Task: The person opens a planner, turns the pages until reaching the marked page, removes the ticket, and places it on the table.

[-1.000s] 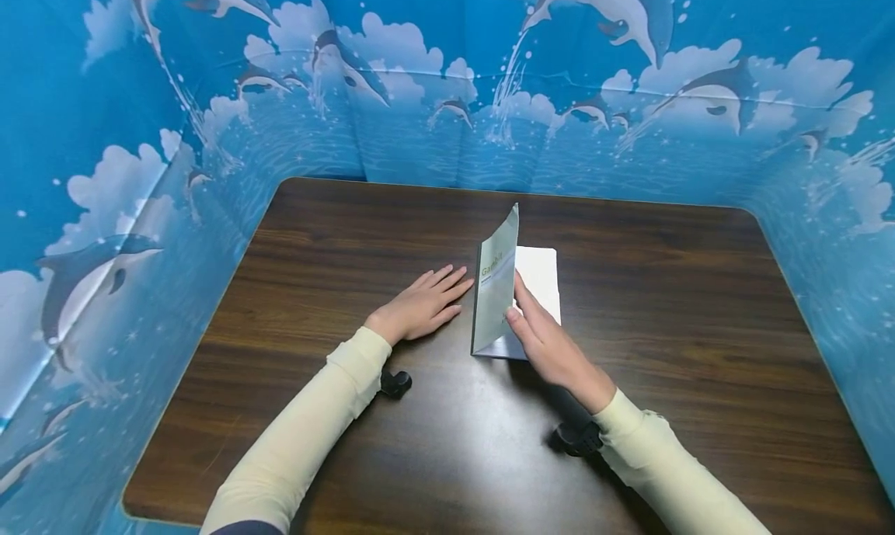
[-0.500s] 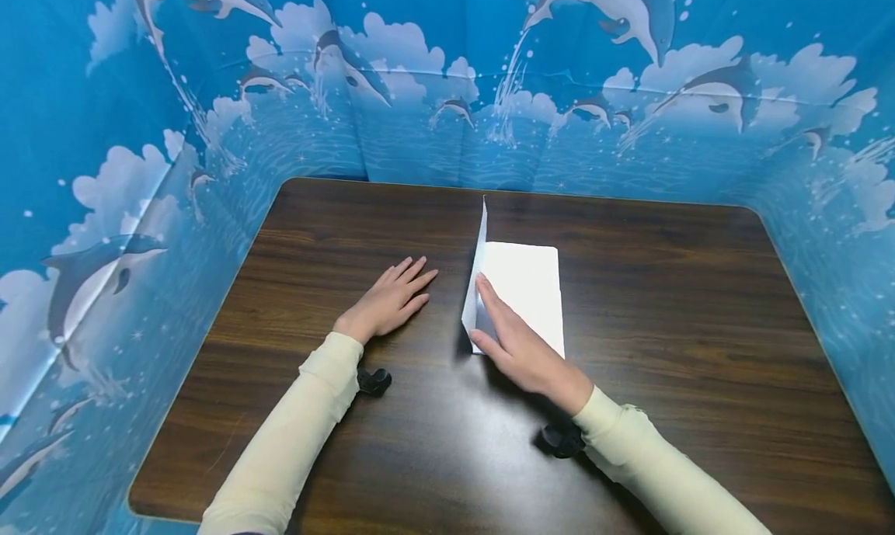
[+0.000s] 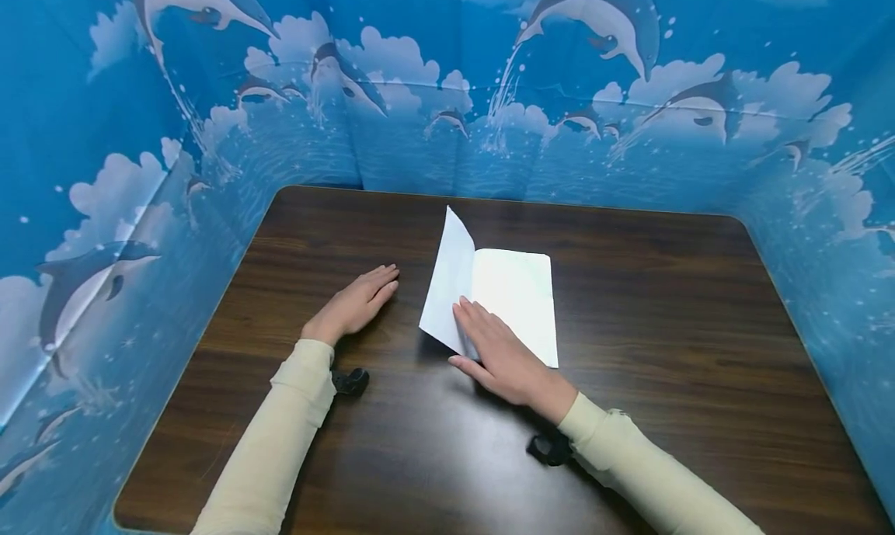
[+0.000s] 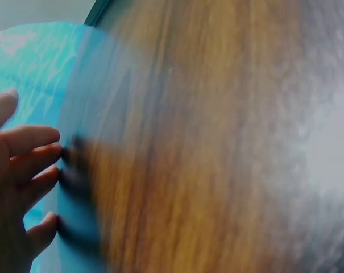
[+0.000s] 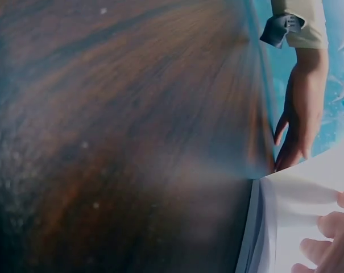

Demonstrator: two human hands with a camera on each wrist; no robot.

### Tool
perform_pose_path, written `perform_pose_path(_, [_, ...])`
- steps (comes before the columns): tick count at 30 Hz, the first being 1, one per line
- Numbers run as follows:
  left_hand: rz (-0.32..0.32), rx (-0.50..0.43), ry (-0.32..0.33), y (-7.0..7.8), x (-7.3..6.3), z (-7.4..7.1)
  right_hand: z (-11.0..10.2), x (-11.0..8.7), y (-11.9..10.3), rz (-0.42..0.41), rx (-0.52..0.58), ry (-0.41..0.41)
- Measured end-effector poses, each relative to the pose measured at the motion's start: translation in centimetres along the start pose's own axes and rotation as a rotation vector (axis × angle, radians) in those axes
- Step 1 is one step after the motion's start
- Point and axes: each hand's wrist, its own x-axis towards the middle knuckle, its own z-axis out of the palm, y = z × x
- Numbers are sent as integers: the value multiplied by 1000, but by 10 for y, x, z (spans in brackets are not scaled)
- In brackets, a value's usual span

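A notebook [image 3: 516,298] with blank white pages lies on the table, its front cover [image 3: 450,279] swung over to the left and still partly raised. My right hand [image 3: 505,355] is at the fold, its straight fingers against the inner side of the cover near the bottom. In the right wrist view, the fingers [image 5: 325,250] show against the white paper, beside the notebook's layered edge. My left hand [image 3: 355,303] rests on the table to the left of the notebook, fingers extended and holding nothing. The left wrist view shows its fingertips [image 4: 52,153] at the tabletop.
The brown wood-grain table [image 3: 664,310] has rounded corners. A blue curtain [image 3: 419,147] printed with dolphins and clouds surrounds its back and sides. Black wrist cameras [image 3: 352,381] are strapped below both cream sleeves [image 3: 280,434].
The cover has swung from upright over to the left, its printed outside no longer showing. My right hand followed it leftward. My left hand drew back left, away from the notebook.
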Motion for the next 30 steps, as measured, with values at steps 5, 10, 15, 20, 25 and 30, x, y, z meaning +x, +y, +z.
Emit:
perform_pose_path(5, [-8, -135, -6, -10, -5, -2, 4, 1, -1, 35, -33, -76])
perform_pose_path(10, [-28, -191, 0, -13, -11, -4, 10, 2, 0, 52, -76, -125])
perform_pose_path(15, [-55, -210, 2, -11, -13, -4, 15, 3, 1, 66, -111, -137])
perform_pose_path(20, [-62, -225, 3, -11, -15, -3, 19, 5, 1, 75, -128, -143])
perform_pose_path(25, [-54, -170, -2, -13, -18, 0, 22, 7, 1, 79, -141, -152])
perform_pose_path(30, [-19, -53, -23, -14, -18, 5, 22, 8, 0, 78, -162, -158])
